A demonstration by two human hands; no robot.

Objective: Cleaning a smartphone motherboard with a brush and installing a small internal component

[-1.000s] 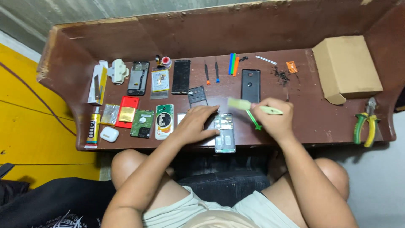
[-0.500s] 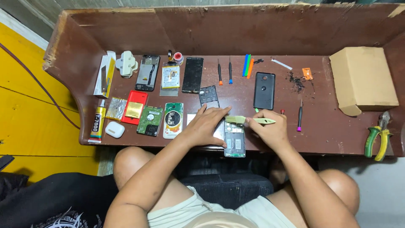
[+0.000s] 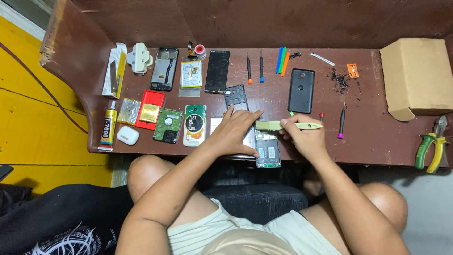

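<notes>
An opened phone (image 3: pixel 268 150) lies at the near edge of the brown wooden bench (image 3: pixel 377 137), its circuit boards showing. My left hand (image 3: pixel 234 131) lies flat on its left part, with the fingers stretched toward the right. My right hand (image 3: pixel 302 138) grips a pale yellow-green brush-like tool (image 3: pixel 288 125), held level over the top of the phone with its wide end pointing left, close to my left fingertips. A black back cover (image 3: pixel 301 90) lies just beyond my right hand.
Left of my hands lie a hard-drive board (image 3: pixel 167 125), a red battery (image 3: pixel 150 110), a white earbud case (image 3: pixel 127 135) and a glue tube (image 3: pixel 108 127). Phone parts, screwdrivers (image 3: pixel 255 67) and coloured pry sticks (image 3: pixel 281 60) line the back. A cardboard box (image 3: pixel 417 78) and green pliers (image 3: pixel 430 146) sit at right.
The camera has shifted, so the bench sits lower and more to the right. My right hand has turned the tool from slanted to level over the phone. My left hand stays on it.
</notes>
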